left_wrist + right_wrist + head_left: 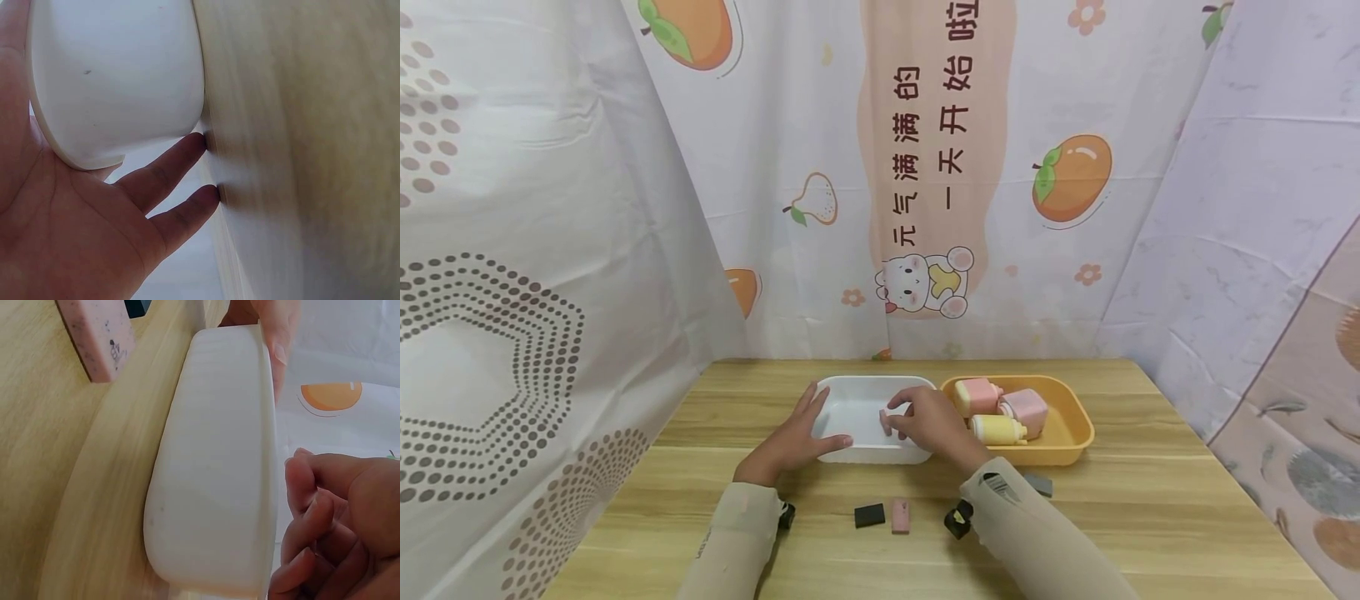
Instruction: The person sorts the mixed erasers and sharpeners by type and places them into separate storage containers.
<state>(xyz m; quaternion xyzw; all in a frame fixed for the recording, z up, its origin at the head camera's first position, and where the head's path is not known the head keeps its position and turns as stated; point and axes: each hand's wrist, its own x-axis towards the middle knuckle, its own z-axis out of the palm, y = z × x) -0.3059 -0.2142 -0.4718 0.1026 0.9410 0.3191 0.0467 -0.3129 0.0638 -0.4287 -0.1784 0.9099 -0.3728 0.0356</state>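
A white tray point(865, 384) sits on the wooden table point(1150, 500). My left hand point(820, 421) lies flat against the tray's left wall with the fingers straight and the thumb along the near rim. In the left wrist view the palm point(94, 212) presses the tray's outer wall point(119, 75) and the fingertips touch the table. My right hand point(897, 417) hovers over the tray's right part with curled fingers point(312, 512), pinching what looks like a small pink block point(883, 418). The right wrist view shows the tray point(219, 456) edge-on, with the pinched thing hidden.
An orange tray point(1067, 446) to the right holds two pink bottles point(976, 396) and a yellow one point(996, 429). Near the front lie a black block point(869, 515), a pink eraser point(900, 515) and a grey block point(1039, 483). Curtains close in three sides.
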